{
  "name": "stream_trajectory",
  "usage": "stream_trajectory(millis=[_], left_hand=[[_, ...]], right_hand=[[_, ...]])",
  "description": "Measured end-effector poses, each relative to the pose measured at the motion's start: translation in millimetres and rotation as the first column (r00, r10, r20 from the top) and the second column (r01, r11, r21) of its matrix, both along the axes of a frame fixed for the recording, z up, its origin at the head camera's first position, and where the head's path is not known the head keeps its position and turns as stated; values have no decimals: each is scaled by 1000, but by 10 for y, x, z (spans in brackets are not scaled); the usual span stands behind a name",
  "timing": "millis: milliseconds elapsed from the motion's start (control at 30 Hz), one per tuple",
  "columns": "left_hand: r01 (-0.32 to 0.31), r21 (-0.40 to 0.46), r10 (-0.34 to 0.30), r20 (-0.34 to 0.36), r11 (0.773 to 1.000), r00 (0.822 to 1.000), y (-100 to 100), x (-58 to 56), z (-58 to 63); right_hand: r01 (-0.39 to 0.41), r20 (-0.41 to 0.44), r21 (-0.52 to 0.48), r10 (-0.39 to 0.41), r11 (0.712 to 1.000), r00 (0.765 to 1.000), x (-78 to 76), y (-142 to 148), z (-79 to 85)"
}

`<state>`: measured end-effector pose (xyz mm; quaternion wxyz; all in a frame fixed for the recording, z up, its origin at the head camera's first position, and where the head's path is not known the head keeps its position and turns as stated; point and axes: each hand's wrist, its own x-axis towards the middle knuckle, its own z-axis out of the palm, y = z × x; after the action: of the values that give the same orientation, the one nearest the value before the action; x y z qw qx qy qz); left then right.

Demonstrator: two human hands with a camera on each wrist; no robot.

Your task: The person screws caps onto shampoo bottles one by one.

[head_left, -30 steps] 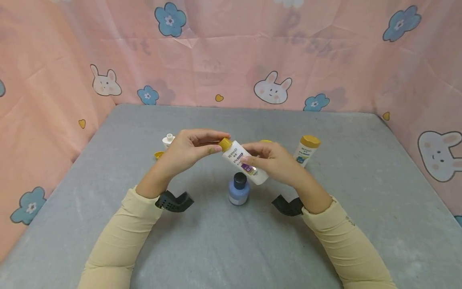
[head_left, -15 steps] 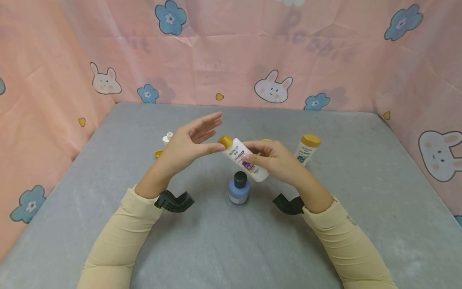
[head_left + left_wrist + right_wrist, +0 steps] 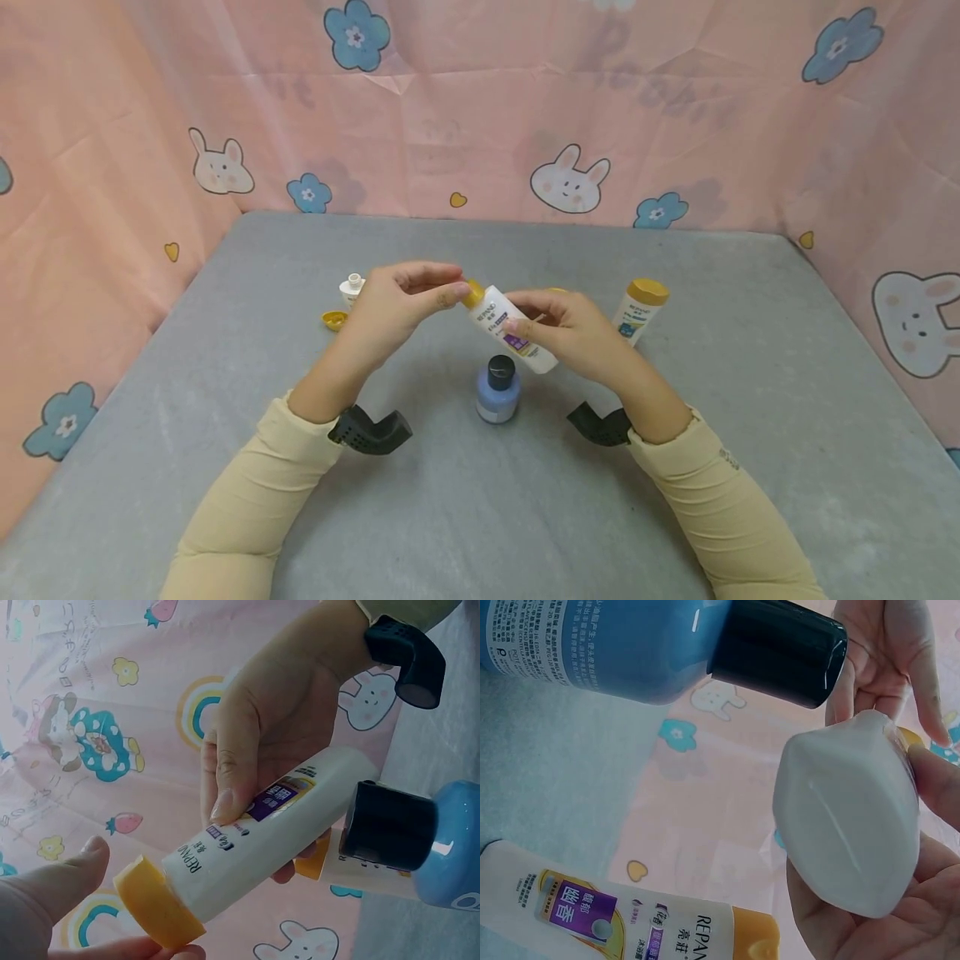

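Note:
My right hand (image 3: 581, 333) grips a white bottle (image 3: 492, 313) with a purple label, tilted with its yellow cap (image 3: 475, 293) up to the left. At that cap is my left hand (image 3: 393, 304). In the left wrist view its fingertips (image 3: 176, 952) touch the cap's edge, while the thumb stands a little apart from it. Below the held bottle, a blue bottle (image 3: 497, 400) with a black lid stands upright on the table. The right wrist view shows the white base (image 3: 847, 817) of the held bottle from below.
A yellow-capped white bottle (image 3: 640, 308) stands behind my right wrist. Left of centre are an uncapped white bottle (image 3: 350, 292), partly hidden by my left hand, and a loose yellow cap (image 3: 334, 320). Another yellow top (image 3: 557, 290) shows behind my right hand. A pink curtain (image 3: 450, 125) borders the grey table.
My left hand was at the cap, then its fingers spread away upward, and now they have come back down to it. My right hand still holds the bottle in nearly the same place.

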<state>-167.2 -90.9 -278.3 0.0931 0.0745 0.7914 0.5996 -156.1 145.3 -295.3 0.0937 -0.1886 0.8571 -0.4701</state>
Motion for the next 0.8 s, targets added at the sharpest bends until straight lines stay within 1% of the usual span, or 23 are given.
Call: stream_trajectory(millis=[167,267,433,800], left_hand=[[4,-17,-4,3,1000,1000,22,10,3],[2,-7,-2,-1,1000,1000,29,8,-4],[6,38,-6,-2,999,1000,39,6,-19],[46,122,-46,-4,991,999,41,10,-49]], right_hand=[[-1,-12,4,1,1000,1000,4,4,2],[-7,-19,-1,7,1000,1000,2,11,3],[-11,-18,-3,11,1000,1000,-7,27,1],[-4,-16,-7,4,1000,1000,3,29,11]])
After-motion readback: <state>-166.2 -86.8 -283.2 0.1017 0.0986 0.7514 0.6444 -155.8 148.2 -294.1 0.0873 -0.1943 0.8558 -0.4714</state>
